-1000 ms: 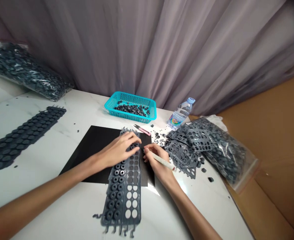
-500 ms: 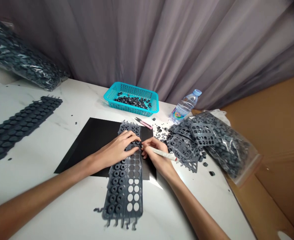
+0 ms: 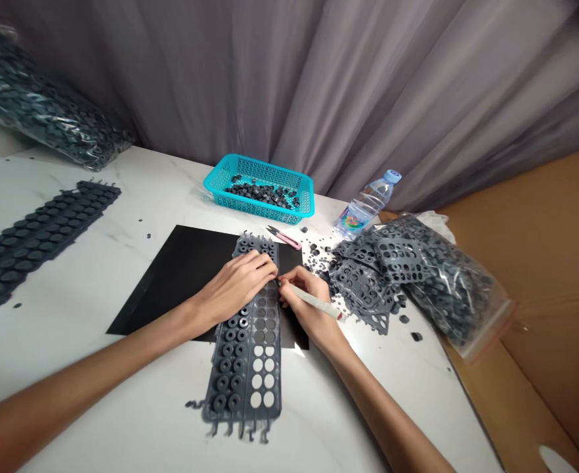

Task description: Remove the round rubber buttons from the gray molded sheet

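Observation:
A long grey rubber sheet (image 3: 246, 368) of moulded rings lies lengthwise over a black mat (image 3: 181, 269) on the white table. Its right columns show empty round holes, the left columns still hold rings. My left hand (image 3: 237, 284) presses flat on the sheet's upper part. My right hand (image 3: 305, 302) grips a thin white pen-like tool (image 3: 314, 301), its tip touching the sheet next to my left fingertips.
A turquoise basket (image 3: 260, 197) with loose grey rings stands behind the mat. Pink snips (image 3: 282, 238) and a water bottle (image 3: 365, 205) lie to its right. Emptied sheets (image 3: 368, 282) and a clear bag (image 3: 442, 289) pile at right. Another full sheet (image 3: 33, 240) and bag (image 3: 38, 118) lie left.
Both hands have slid a little up the sheet, the tool tip staying beside my left fingers. The view has tilted slightly.

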A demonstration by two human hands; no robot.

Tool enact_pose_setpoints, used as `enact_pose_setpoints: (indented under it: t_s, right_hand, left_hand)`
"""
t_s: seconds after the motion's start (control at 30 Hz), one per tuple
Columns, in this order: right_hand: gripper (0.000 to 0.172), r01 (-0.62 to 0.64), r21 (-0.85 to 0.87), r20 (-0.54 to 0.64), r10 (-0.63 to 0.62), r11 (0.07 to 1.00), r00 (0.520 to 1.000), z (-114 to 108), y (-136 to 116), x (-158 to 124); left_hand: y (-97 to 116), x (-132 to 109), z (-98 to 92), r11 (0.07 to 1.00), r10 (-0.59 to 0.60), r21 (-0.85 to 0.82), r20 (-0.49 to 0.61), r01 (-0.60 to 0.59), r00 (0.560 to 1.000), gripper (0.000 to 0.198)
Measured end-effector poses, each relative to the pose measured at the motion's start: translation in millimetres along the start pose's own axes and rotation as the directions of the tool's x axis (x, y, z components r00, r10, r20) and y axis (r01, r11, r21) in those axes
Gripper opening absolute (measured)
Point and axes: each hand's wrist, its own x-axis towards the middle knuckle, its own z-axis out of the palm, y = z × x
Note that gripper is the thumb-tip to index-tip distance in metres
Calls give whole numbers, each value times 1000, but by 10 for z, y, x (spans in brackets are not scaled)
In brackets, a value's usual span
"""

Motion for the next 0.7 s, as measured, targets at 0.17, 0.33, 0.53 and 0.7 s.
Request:
enact_pose_setpoints:
  t_s: [0.17,0.33,0.53,0.7]
  right_hand:
    - [12,-4,-48,-39,2,999,999,18,-40,-26]
    - [20,-38,151,-86,52,988,995,2,21,-11]
    - [18,85,-153,-167,-111,985,980,-21,51,-1]
    - [31,262,-420,-77,-322,869,943,-100,167,-14]
  left_hand:
    - [9,114,-242,786,-408,-611,-398,95,822,15]
    - [-86,57,-543,235,-564,-967,-56,95,824,17]
    - [-135,-134,-350,57,-523,-932,278,358,806,27]
    - [-111,-144,-275,-3,-489,-913,358,409,795,31]
